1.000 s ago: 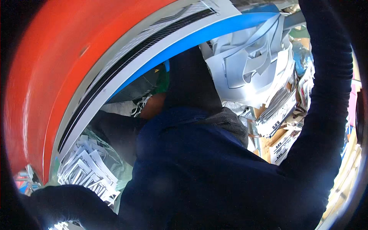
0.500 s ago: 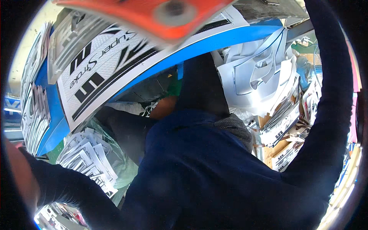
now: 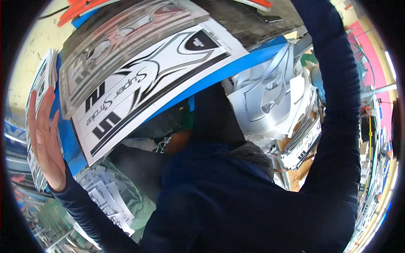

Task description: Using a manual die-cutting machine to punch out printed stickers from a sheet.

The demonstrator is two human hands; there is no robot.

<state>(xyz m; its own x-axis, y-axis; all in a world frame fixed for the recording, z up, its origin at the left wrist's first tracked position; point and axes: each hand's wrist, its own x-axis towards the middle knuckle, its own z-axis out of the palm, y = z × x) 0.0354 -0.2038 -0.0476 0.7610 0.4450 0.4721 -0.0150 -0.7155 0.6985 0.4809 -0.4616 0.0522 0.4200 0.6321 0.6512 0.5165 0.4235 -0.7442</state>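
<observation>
One white printed sheet (image 3: 164,80) lies on the blue-edged desk (image 3: 257,55) in front of you, slanting up to the right, its near edge running along the blue strip. It carries two bold black block marks towards its left end, a line of script lettering between them, black stripes along the near side, and one dark badge at the right whose small light print is too fine to make out. One thick clear slab (image 3: 74,90) covers its far side, with dark print and a reddish tint showing through. Your left hand (image 3: 46,143) is raised just beside the sheet's left end, its fingers spread wide and holding nothing; behind it stands one stack of printed sheets (image 3: 44,76), too tightly packed to count. Your right hand is beyond the top edge, so you cannot tell what its fingers do. Two orange-red pieces (image 3: 84,10) show at the top edge. Below the desk, one greenish bag (image 3: 141,206) sits beside white cut-outs (image 3: 105,196); to the right hang pale curled sheets (image 3: 261,99), above one pile of printed sheets (image 3: 301,145) bearing bold black lettering
</observation>
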